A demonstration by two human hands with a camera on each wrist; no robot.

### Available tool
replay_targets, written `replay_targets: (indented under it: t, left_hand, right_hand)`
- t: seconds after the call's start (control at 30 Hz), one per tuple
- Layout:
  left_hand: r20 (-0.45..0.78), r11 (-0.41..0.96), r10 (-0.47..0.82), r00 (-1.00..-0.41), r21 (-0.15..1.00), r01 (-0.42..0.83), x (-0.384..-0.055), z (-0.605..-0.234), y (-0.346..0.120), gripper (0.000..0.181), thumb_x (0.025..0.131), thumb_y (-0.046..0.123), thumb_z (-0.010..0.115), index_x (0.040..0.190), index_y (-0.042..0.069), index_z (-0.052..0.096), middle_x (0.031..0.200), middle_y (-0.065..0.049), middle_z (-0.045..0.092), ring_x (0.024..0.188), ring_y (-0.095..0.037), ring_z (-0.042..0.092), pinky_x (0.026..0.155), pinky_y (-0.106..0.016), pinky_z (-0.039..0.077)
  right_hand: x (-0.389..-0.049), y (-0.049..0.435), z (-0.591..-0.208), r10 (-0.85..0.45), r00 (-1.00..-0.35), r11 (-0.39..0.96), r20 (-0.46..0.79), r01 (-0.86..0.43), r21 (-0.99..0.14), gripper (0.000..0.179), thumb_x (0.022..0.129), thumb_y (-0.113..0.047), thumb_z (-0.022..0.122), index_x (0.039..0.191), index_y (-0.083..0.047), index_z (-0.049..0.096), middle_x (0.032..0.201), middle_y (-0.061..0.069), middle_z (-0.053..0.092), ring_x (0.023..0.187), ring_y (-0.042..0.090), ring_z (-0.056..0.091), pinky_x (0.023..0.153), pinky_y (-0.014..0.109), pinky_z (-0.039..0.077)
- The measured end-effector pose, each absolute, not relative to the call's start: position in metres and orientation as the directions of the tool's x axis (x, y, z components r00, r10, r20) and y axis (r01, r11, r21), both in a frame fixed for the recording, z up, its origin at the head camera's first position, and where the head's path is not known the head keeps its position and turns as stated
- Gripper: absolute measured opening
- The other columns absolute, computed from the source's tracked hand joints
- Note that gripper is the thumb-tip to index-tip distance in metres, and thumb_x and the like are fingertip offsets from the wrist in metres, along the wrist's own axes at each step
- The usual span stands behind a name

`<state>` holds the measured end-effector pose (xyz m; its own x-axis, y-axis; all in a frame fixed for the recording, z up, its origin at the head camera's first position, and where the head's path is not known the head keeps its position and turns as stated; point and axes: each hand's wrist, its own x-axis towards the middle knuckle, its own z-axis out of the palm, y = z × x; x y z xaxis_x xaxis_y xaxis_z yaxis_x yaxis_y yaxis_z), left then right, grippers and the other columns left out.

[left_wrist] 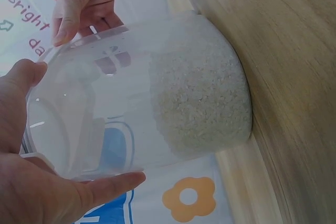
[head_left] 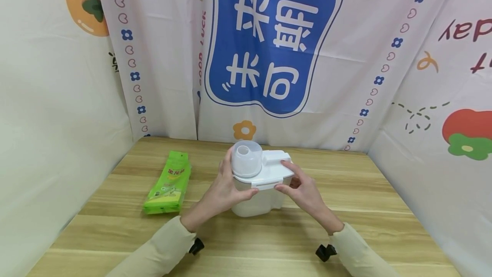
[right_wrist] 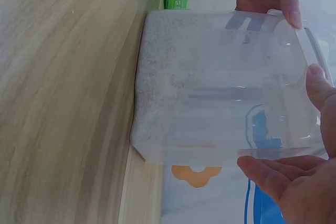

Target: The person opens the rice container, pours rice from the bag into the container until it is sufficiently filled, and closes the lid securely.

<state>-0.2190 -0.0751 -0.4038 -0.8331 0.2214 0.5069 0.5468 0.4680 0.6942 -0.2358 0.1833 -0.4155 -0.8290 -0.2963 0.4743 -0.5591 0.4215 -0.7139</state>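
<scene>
A clear plastic rice container [head_left: 253, 206] stands upright on the table, its white lid [head_left: 270, 173] in place. Loose white rice [left_wrist: 202, 90] fills its lower part. On the lid's left end sits a translucent measuring cup [head_left: 246, 166]. My left hand [head_left: 226, 186] grips the container's left side, thumb at the front near the lid's rim and fingers reaching round behind. On the right, my right hand [head_left: 305, 189] holds the other side, with its thumb by the front latch [head_left: 265, 184] and a finger on the lid's top near the raised white part.
A bright green packet [head_left: 169, 187] lies on the wooden table [head_left: 338, 174] to the left of the container. Printed white curtains [head_left: 169, 54] hang behind the table and along both sides. A black wrist mount [head_left: 326, 252] is by the right sleeve.
</scene>
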Motion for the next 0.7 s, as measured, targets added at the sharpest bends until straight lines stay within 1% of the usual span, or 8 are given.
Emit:
replay_targets:
  t: [0.3,0.5,0.7]
  left_hand:
    - [0.498,0.470,0.216,-0.840,0.701,0.537,-0.2198,-0.4042,-0.0751,0.129,0.068,0.027,0.090,0.156,0.024,-0.004,0.152,-0.015,0.027,0.135,-0.030,0.039,0.111,-0.053,0.040]
    - [0.505,0.472,0.204,-0.839,0.700,0.536,-0.2198,-0.4039,-0.0745,0.129,0.067,0.026,0.091,0.156,0.023,-0.002,0.150,-0.015,0.029,0.133,-0.030,0.039,0.110,-0.052,0.041]
    - [0.509,0.467,0.198,-0.838,0.703,0.537,-0.2201,-0.4034,-0.0741,0.128,0.066,0.025,0.090,0.156,0.021,-0.001,0.149,-0.015,0.031,0.133,-0.029,0.039,0.110,-0.051,0.040]
  right_hand:
    - [-0.2360,0.1831,-0.4173,-0.285,-0.825,0.436,0.489,-0.565,-0.700,0.068,0.082,-0.019,0.079,0.143,-0.019,0.049,0.101,0.017,0.069,0.073,0.010,0.065,0.063,0.023,0.057]
    - [-0.2354,0.1826,-0.4164,-0.275,-0.836,0.423,0.476,-0.549,-0.721,0.067,0.082,-0.019,0.080,0.142,-0.020,0.051,0.101,0.017,0.068,0.074,0.012,0.066,0.063,0.022,0.056]
    - [-0.2343,0.1807,-0.4142,-0.261,-0.853,0.434,0.452,-0.522,-0.735,0.068,0.082,-0.013,0.080,0.143,-0.015,0.050,0.104,0.019,0.067,0.076,0.016,0.067,0.063,0.021,0.056]
